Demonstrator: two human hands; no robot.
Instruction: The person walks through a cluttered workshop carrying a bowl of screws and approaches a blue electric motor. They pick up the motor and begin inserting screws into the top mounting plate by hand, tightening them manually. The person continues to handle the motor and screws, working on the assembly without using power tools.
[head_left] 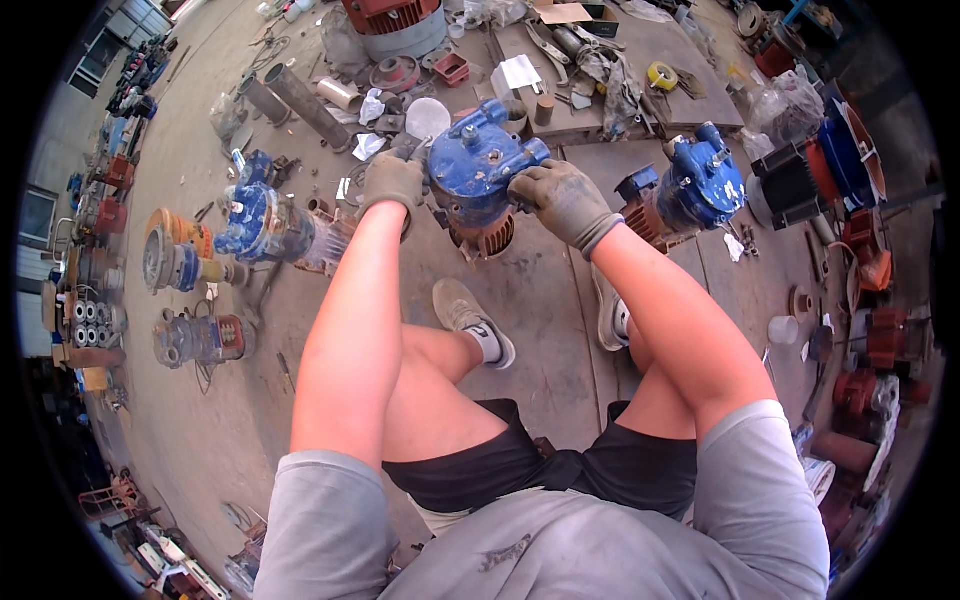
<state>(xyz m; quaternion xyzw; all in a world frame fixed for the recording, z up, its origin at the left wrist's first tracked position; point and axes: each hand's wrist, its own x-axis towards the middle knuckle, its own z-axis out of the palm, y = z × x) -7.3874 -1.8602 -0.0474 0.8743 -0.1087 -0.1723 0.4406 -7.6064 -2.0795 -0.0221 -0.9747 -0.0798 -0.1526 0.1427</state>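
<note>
A pump with a blue-painted top (pixel 478 165) and a rusty, finned lower body stands upright in front of my feet. My left hand (pixel 392 182), in a grey-brown work glove, is closed at its left edge; the fingertips are partly hidden. On the other side my right hand (pixel 566 202), gloved alike, has its fingers curled round the blue side port. A similar blue pump (pixel 700 185) stands to the right of my right hand. Left of my left arm, another blue pump (pixel 252 222) lies tilted with its rusty body toward me.
Grey pipes (pixel 305 105), a red motor (pixel 395 22), a yellow tape roll (pixel 661 75) and rags lie beyond the pump. An orange-and-grey motor (pixel 178 250) and a small grey-and-red motor (pixel 203 338) sit at left. A large blue-flanged unit (pixel 850 150) is at far right.
</note>
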